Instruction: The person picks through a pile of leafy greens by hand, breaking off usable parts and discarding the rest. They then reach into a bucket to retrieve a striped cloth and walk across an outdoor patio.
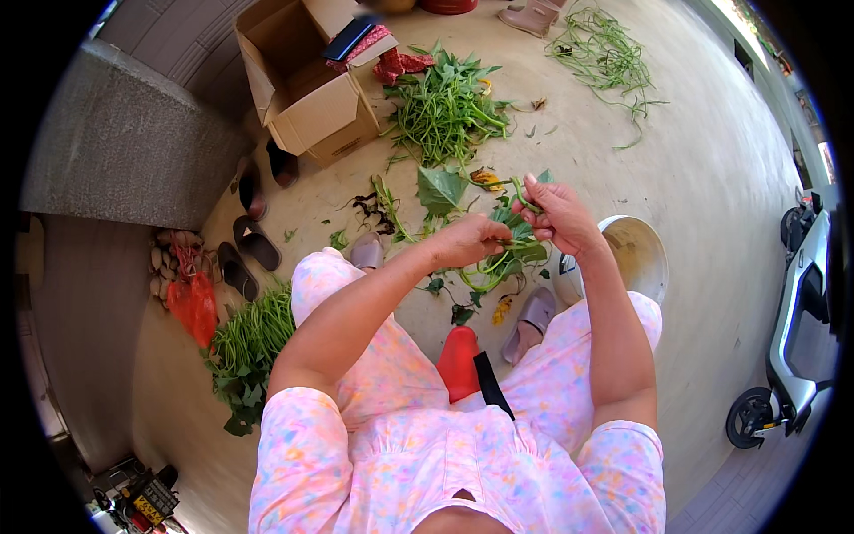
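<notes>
My left hand [469, 241] has its fingers closed around thin green stems just right of the large leaf. Raised beside it, my right hand [559, 212] pinches a bent green stem [519, 189] between thumb and fingers. A broad green leaf [442, 189] hangs at the far side of the left hand. Leafy vines [490, 277] lie or hang beneath both hands; which of them are held cannot be told. Beyond the hands a big heap of leafy greens [448, 107] rests on the floor. A bundle of long green stems [257, 334] with leaves lies by my left leg.
An open cardboard box [320, 113] stands far left, a dark phone [349, 38] on its flap. Peeled-looking green strands [604, 60] lie far right. A white bucket [644, 257] stands by my right knee. Slippers [257, 243] and a red plastic bag [193, 307] are at left.
</notes>
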Motion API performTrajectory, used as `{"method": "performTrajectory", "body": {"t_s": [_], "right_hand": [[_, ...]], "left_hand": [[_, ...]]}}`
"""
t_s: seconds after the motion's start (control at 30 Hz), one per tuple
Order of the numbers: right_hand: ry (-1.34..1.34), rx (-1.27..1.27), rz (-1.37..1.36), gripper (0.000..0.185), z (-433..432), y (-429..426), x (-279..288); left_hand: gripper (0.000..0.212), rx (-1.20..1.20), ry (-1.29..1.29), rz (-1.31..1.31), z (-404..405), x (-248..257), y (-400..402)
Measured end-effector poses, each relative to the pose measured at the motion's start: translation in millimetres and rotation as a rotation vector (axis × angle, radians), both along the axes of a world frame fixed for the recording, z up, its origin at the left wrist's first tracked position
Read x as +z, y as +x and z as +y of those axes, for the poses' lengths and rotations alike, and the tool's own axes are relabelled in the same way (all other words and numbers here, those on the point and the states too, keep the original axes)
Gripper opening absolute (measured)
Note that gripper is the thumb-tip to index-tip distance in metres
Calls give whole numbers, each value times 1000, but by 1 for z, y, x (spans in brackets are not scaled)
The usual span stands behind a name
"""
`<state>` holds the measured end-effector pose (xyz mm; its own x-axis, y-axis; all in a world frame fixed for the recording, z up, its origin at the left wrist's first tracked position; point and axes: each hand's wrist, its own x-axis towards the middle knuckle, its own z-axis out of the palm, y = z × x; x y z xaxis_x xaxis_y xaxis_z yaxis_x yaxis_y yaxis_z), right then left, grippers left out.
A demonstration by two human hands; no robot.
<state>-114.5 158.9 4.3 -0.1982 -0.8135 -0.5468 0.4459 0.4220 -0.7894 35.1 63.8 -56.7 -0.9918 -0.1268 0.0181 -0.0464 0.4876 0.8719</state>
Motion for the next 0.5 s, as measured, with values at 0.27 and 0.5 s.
{"method": "performTrajectory", "body": {"t_s": [0.27,0.5], "right_hand": [[-52,-246,517,23,11,-13,-38],[39,393,523,31,29,15,-74]], "left_hand": [[14,367,605,-103,-14,17,-6],[16,589,1023,52,-34,19,-5]]}}
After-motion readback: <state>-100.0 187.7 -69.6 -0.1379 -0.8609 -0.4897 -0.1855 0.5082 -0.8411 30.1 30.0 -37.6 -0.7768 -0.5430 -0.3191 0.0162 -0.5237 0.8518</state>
